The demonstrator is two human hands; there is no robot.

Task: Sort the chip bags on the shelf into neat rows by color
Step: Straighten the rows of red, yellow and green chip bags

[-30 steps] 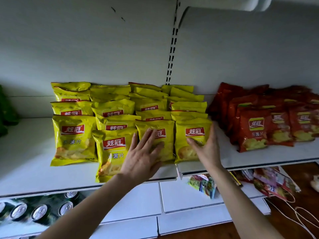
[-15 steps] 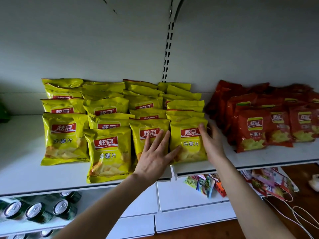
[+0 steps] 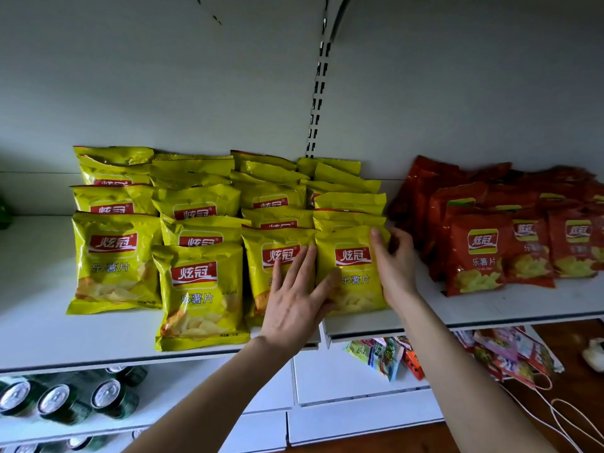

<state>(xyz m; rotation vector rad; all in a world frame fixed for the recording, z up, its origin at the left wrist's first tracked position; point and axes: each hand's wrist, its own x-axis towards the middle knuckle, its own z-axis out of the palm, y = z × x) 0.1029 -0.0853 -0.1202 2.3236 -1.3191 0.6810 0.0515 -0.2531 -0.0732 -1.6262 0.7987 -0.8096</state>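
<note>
Head view: a white shelf [image 3: 32, 338] runs across the middle of the frame. The yellow chip bags [image 3: 196, 204] fill its left and centre in four columns. They overlap like tiles, with their tops toward the back wall and their red logos upright to the camera, so each bag's long axis runs front to back, vertical in the frame. The second-column front bag [image 3: 201, 289] sits lower in the frame than its neighbours, close to the shelf's front edge, and is turned slightly off square. The red chip bags [image 3: 529, 243] are grouped at the right of the frame, apart from the yellow ones, facing the same way but packed more loosely.

The left hand [image 3: 294, 305] lies flat and open, fingers straight and spread. It rests on the third-column front bag [image 3: 264, 246], and its thumb reaches onto the lower left of the rightmost front bag [image 3: 354, 276]. The right hand [image 3: 397, 269] holds that rightmost bag by its right edge, with one digit on the bag's face near the top corner and the others curled around the side.

A slotted upright [image 3: 318, 93] climbs the back wall above the yellow columns. At lower left, green cans [image 3: 55, 400] lie on a lower shelf. At lower right, colourful snack packets [image 3: 382, 354] hang under the shelf, with white cords [image 3: 572, 416] below them.
</note>
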